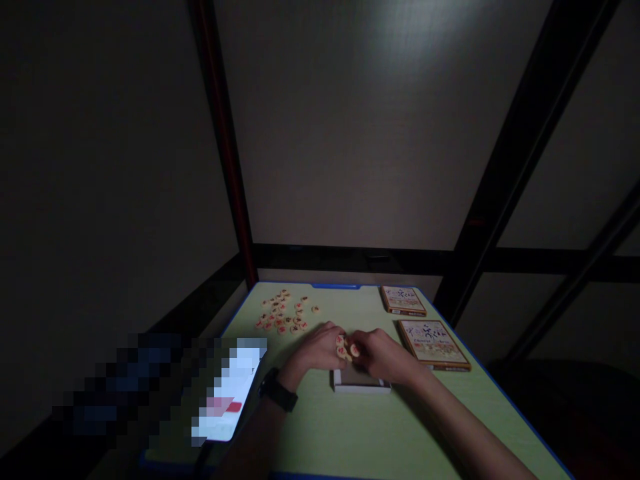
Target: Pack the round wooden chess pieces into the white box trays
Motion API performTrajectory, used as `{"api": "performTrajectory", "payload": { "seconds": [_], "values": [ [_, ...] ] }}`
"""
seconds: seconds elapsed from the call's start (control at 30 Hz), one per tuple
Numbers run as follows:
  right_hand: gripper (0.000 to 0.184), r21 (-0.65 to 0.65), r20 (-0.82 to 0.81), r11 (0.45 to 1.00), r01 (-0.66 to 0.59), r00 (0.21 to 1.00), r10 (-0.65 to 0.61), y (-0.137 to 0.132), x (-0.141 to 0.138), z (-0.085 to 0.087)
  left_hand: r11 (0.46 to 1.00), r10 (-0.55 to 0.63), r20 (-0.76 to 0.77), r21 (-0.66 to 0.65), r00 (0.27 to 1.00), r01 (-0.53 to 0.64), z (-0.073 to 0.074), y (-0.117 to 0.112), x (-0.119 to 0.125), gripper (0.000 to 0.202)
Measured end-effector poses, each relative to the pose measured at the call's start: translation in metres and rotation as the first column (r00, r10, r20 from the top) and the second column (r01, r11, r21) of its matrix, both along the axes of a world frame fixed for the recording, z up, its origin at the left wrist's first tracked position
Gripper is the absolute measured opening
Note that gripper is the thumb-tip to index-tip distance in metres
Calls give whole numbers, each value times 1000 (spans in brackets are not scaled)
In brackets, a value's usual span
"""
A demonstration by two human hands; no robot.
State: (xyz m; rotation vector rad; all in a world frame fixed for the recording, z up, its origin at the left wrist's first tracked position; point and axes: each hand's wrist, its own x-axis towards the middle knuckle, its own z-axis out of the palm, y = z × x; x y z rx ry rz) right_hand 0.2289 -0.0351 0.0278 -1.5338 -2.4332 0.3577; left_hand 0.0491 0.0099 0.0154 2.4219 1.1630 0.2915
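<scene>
Above a small shallow white-edged box [363, 389] my two hands come together. My left hand [320, 348], with a dark watch on the wrist, is curled round several round wooden Chinese chess pieces [341, 347] marked in red. Right beside them, my right hand [380, 355] pinches a Chinese chess piece [355, 350] that also bears a red character. The hands cover the far part of the box, so what lies there is hidden. To the left, a loose group of Chinese chess pieces [282, 320] with red and dark characters is spread on the table.
The green table [320, 433] has a blue rim and stands against a wall. Two printed Chinese chess boxes, a nearer one [433, 342] and a farther one [403, 300], lie along the right edge. A lit screen [233, 387], partly pixelated, is at the left.
</scene>
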Motion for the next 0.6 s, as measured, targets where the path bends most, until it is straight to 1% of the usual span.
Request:
{"api": "performTrajectory", "payload": {
  "seconds": [0.13,0.27,0.43,0.6],
  "values": [
    [21,12,6,998,54,998,-54,-1,-5,-4,1000,-13,9,7,1000,13,-3,1,1,24],
    [23,28,-6,999,32,999,-32,-2,-6,-5,1000,-16,44,21,999,15,-4,2,1,22],
    [26,29,0,999,24,1000,-25,-2,-3,-2,999,-32,59,-1,998,32,-1,0,1,18],
    [25,13,-27,999,37,999,-37,-3,-4,0,1000,-3,64,-29,998,5,1,-1,0,18]
  ]
}}
